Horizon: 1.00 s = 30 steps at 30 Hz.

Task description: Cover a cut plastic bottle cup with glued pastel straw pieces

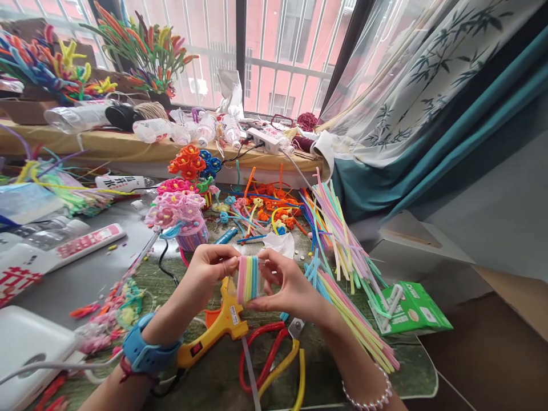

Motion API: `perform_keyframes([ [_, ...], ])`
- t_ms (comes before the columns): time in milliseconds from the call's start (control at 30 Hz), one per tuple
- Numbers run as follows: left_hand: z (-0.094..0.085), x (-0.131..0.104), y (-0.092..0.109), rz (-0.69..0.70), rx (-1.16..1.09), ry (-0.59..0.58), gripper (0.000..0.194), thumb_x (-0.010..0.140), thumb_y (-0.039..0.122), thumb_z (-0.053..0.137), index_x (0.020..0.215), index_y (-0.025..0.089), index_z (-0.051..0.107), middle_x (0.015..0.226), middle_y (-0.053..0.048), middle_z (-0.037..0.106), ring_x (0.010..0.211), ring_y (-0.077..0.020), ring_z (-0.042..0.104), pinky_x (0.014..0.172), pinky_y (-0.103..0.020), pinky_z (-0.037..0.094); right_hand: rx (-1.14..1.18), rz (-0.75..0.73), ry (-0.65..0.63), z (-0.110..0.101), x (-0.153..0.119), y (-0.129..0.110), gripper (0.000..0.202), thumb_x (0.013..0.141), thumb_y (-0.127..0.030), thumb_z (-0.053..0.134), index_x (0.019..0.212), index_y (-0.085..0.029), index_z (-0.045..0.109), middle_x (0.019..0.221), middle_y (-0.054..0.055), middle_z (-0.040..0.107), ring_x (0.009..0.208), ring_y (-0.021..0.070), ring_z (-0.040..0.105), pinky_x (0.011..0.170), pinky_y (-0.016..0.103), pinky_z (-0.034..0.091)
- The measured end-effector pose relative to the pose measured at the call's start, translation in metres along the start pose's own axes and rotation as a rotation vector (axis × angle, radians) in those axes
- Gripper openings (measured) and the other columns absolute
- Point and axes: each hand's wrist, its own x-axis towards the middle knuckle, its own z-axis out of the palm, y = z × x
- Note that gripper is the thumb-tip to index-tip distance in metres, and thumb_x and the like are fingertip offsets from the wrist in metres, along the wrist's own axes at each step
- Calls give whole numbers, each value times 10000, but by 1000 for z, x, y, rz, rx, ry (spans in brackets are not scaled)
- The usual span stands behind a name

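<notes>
A small piece striped in pink, yellow and blue pipe cleaners is held upright between my hands, seemingly around a clear body. My left hand pinches its upper left edge with thumb and fingers. On the opposite side, my right hand grips it, fingers at the top and thumb along the lower edge. Just below lies a yellow hot glue gun with a glue stick sticking out of its back. Red handle loops and yellow handles of hand tools lie nearer to me.
Pastel pipe cleaners lie in bundles on the right, near a green box. A pink pipe-cleaner bouquet stands in a striped pot. A white device sits at left. Plastic bottles line the windowsill.
</notes>
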Motion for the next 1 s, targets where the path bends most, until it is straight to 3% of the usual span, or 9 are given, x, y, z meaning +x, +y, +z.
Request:
perform_keyframes([
  [133,-2,1,-1,-45,-20,6,203,546,322,756,545,137,673,508,12,554,501,-103,447,484,-214,323,-136,-34,8,-1,0,2,624,551,-336,921,1033,-229,539,784,-55,496,574,76,364,482,201,325],
  [233,-2,2,-2,-70,-21,6,218,547,324,759,540,129,661,485,19,520,468,-81,388,455,-204,252,-242,-74,26,-3,0,1,662,525,-332,932,1055,-218,553,756,-55,502,567,81,376,477,208,327],
  [467,-3,4,-7,-84,-17,-6,249,560,350,766,561,120,670,472,30,476,457,-61,312,443,-201,173,-282,-113,32,-6,0,-1,673,507,-327,935,1061,-198,574,737,-56,485,552,82,397,457,210,366],
  [733,-1,2,-5,-100,-18,10,247,544,344,766,557,118,665,464,29,481,451,-61,312,446,-199,187,-342,-153,49,-5,0,1,549,558,-316,892,1005,-188,600,706,-55,503,525,78,397,449,210,372],
  [1000,4,0,-2,-104,-35,-3,238,534,340,758,536,129,650,488,22,504,476,-78,376,453,-196,240,-602,-361,102,-4,-1,1,456,593,-332,829,967,-180,617,727,-23,547,538,96,422,480,233,363],
])
